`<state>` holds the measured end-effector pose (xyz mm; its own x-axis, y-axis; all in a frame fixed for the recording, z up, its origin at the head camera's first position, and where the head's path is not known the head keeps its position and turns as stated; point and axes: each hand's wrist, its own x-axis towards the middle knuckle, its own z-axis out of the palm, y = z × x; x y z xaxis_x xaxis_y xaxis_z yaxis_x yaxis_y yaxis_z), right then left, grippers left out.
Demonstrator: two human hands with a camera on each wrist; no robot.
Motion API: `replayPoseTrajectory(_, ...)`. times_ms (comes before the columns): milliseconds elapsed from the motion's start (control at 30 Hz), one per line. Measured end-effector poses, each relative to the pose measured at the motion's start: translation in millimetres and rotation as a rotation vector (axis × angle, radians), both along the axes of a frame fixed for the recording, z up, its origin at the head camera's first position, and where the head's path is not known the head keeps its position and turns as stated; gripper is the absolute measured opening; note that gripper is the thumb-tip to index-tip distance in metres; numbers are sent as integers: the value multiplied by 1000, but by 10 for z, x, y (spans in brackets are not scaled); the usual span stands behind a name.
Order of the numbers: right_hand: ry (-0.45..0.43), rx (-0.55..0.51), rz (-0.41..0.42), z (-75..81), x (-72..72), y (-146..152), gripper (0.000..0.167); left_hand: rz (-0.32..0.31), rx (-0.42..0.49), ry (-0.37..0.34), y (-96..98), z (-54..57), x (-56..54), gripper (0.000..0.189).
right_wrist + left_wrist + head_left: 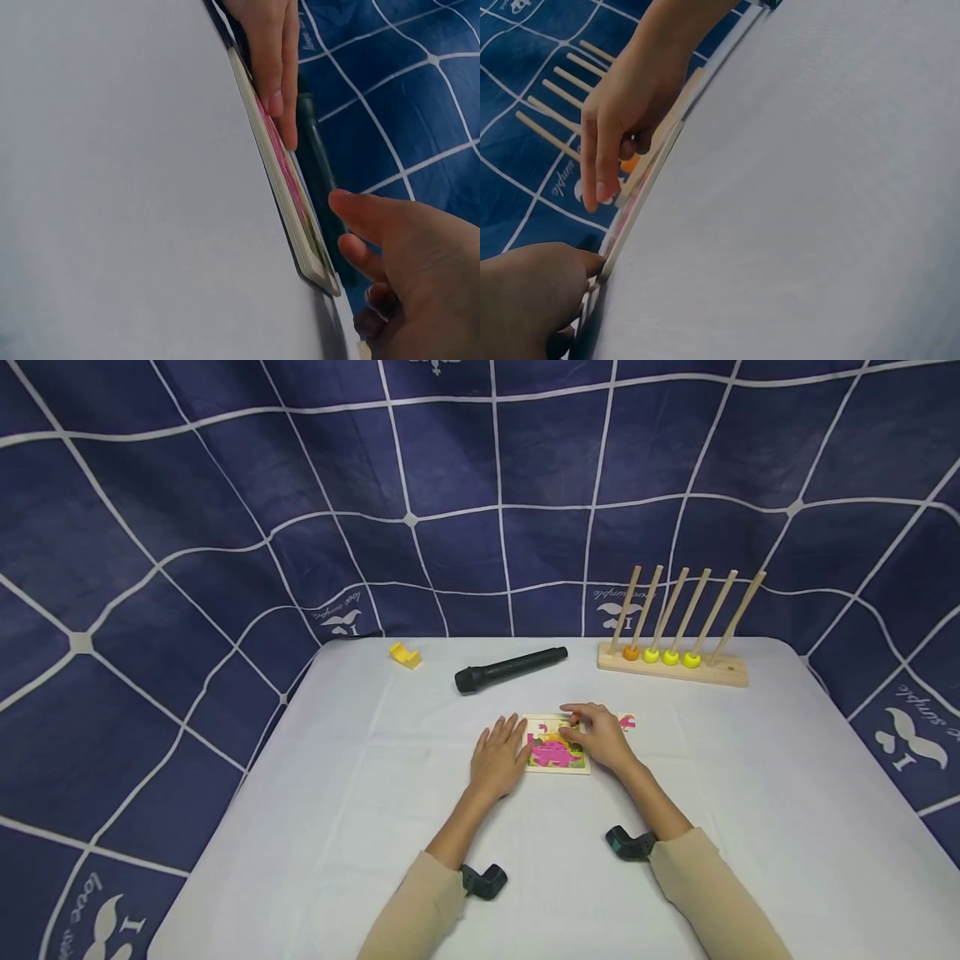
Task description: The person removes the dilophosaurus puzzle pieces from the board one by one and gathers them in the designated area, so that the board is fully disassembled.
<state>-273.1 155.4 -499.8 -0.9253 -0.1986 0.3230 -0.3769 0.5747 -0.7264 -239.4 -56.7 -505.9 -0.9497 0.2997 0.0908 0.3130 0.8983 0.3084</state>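
Note:
A framed dinosaur jigsaw puzzle (555, 753), with a pink dinosaur on it, lies on the white table. My left hand (498, 758) rests along its left edge, fingers spread. Over the upper right part of the puzzle is my right hand (597, 737). In the left wrist view that right hand (634, 112) has two fingers pointing down and others bent; nothing shows gripped. Its fingers and thumb stand apart in the right wrist view, beside the puzzle's corner. A loose puzzle piece (627, 721) with pink on it lies just right of this hand, partly hidden.
Behind the puzzle lies a black microphone (512, 671). A wooden peg stand (675, 670) with orange and yellow beads stands at the back right. At the back left sits a small yellow block (406, 656). Dark blue patterned cloth (465, 552) hangs behind the table.

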Motion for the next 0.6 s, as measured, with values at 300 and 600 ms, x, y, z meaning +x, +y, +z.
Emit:
replayPoseTrajectory(300,-22,72,33,-71,-18,-97,33,22,69,-21,-82,35,7,52)
replayPoseTrajectory(600,-23,74,65,-63,-47,-69,27,48,101,0,-36,-19,-58,61)
